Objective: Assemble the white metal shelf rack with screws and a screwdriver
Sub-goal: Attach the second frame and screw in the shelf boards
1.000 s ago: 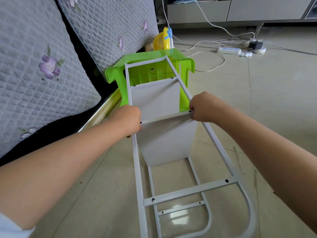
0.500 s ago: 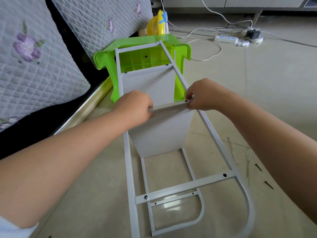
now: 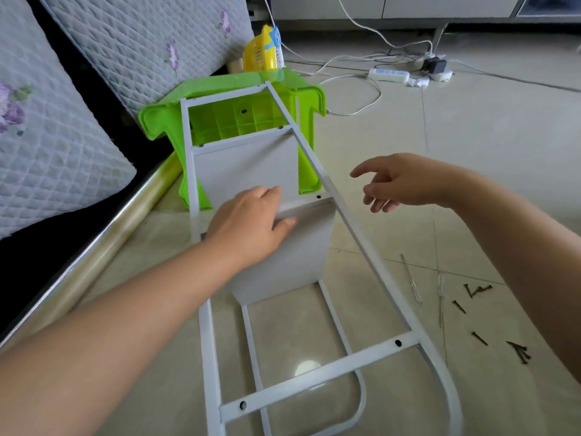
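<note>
The white metal rack frame (image 3: 371,265) lies tilted on the floor, its far end propped on a green plastic stool (image 3: 308,127). Two white shelf panels hang between its side rails. My left hand (image 3: 248,225) grips the top edge of the nearer shelf panel (image 3: 301,247), fingers over the edge and thumb on the panel face. My right hand (image 3: 402,184) hovers to the right of the right rail, fingers loosely spread, holding nothing. Several dark screws (image 3: 481,322) lie scattered on the tiles at the right. No screwdriver shows.
Quilted grey cushions (image 3: 63,136) and a metal bed rail (image 3: 103,247) border the left. A yellow fan (image 3: 264,51) stands behind the stool. A power strip (image 3: 390,75) with cables lies at the back. Thin metal rods (image 3: 412,281) lie near the screws.
My right hand has let go of the shelf panel's right end and lifted away to the right, fingers opening. My left hand has shifted toward the middle of the panel edge.
</note>
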A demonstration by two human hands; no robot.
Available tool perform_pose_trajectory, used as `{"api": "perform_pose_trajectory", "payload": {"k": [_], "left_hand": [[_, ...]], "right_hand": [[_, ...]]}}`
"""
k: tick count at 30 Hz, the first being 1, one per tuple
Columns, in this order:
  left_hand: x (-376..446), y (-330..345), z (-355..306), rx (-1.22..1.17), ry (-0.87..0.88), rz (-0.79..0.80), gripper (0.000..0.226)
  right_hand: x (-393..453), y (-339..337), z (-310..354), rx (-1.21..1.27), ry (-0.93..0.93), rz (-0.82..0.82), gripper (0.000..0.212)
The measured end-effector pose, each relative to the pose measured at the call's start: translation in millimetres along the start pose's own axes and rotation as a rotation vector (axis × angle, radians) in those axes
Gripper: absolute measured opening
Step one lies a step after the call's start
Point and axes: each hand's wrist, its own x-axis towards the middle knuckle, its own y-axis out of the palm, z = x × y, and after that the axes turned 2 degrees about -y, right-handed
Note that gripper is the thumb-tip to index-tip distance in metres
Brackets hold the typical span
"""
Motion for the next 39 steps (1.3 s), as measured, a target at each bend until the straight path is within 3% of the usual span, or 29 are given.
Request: {"api": "perform_pose_trajectory", "payload": {"k": [3,6,11,19,23,31,39], "left_hand": [[10.9,0.1,-22.8,0.006,0.080,-0.067,0.088],[25.1,-0.1,-47.2,-0.028,0.126,-0.056,0.082],[40.3,2.5,-72.6,-0.023,-0.009,0.016,0.062],[59.7,3.3,-94.4,-0.043,-0.160,0.111,0.083],[67.4,6.4,-94.5,0.033,-0.206,0.121,0.081],[65.1,6.8,-94.8,0.025,-0.217,0.106,0.072],[69.0,10.6,-93.5,0.041,-0.212,0.075,0.062]], "right_hand": [[5.5,7.6,-33.7,-0.067,0.111,0.017,0.031],[7.7,29.6,-72.0,-0.114,0.237,0.120,0.031],[1.4,57.3,-137.4,-0.243,0.412,0.261,0.031],[-38.7,71.2,-211.0,-0.382,0.760,0.239,0.014],[-53.7,90.5,-242.2,-0.450,0.788,0.164,0.028],[-81.2,137.7,-257.6,-0.493,0.894,0.022,0.031],[-70.2,154.3,-233.9,-0.464,0.761,-0.057,0.027]]}}
